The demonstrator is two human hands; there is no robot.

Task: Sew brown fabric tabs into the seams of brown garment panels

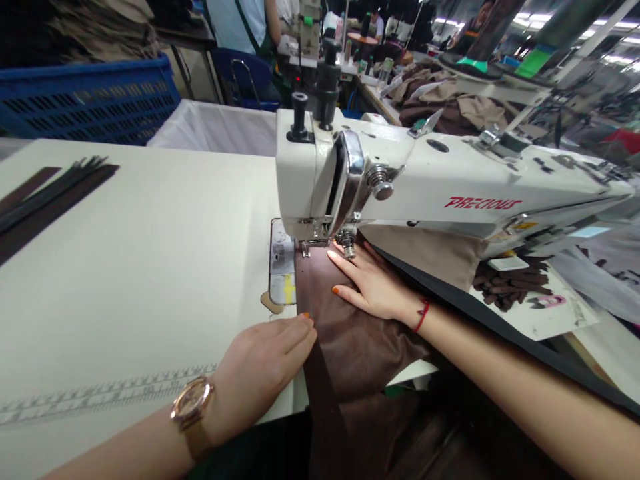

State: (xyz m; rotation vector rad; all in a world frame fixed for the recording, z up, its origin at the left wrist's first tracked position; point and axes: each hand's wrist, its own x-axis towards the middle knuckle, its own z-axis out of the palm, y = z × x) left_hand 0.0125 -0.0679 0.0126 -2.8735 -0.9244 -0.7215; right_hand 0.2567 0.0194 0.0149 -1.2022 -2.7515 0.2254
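Note:
Brown fabric (345, 347) runs under the presser foot (306, 249) of a white sewing machine (400, 187) and hangs over the table's front edge. At the fabric's left edge, my left hand (267, 360), with a watch at the wrist, pinches a darker brown strip (320, 380). My right hand (375, 283) lies flat on the fabric just right of the presser foot, its fingers spread. Beige and black cloth (425, 253) lies beyond it, under the machine arm.
Dark strips (55, 200) lie at the table's left, and a printed ruler (110, 393) runs along its front. Small brown pieces (515, 283) and pink snips (547, 302) sit at right. A blue basket (90, 100) and a person (245, 27) are behind.

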